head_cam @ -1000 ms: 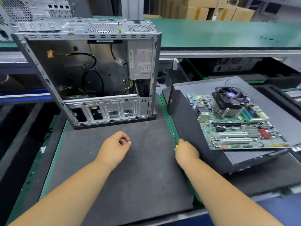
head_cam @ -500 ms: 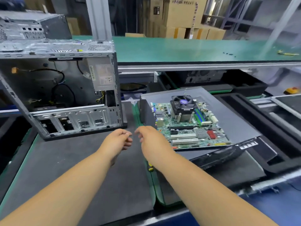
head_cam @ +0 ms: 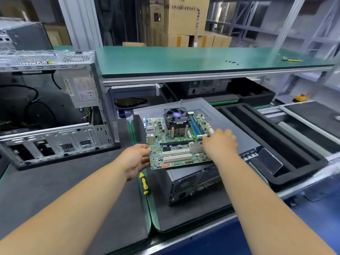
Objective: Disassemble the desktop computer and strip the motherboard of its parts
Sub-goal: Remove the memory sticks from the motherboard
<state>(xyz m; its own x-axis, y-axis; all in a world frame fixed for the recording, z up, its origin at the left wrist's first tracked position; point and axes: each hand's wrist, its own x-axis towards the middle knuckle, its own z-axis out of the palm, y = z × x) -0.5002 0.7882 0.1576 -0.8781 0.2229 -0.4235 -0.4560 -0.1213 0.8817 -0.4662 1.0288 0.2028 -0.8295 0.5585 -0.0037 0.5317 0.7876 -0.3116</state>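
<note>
Left hand (head_cam: 137, 159): arm outstretched, grasping motherboard (head_cam: 177, 151) at its near-left edge.
Right hand (head_cam: 219, 142): arm outstretched, fingers on board's right side; grip unclear.
Count: one motherboard, one screwdriver (head_cam: 144, 183) below left hand.

Bright, even light from above, with only soft shadows. The right hand (head_cam: 219, 144) looks blurry, and straight lines bend at the edges.

A dark grey matted surface (head_cam: 77, 183) carried the open silver metal computer chassis (head_cam: 55, 142) at its left. On the neighbouring green-edged mat (head_cam: 193, 216) a closed grey desktop case (head_cam: 198, 183) lay flat, a yellow-and-black screwdriver (head_cam: 143, 183) just beside it. A black foam tray (head_cam: 276, 137) sat to the right.
</note>
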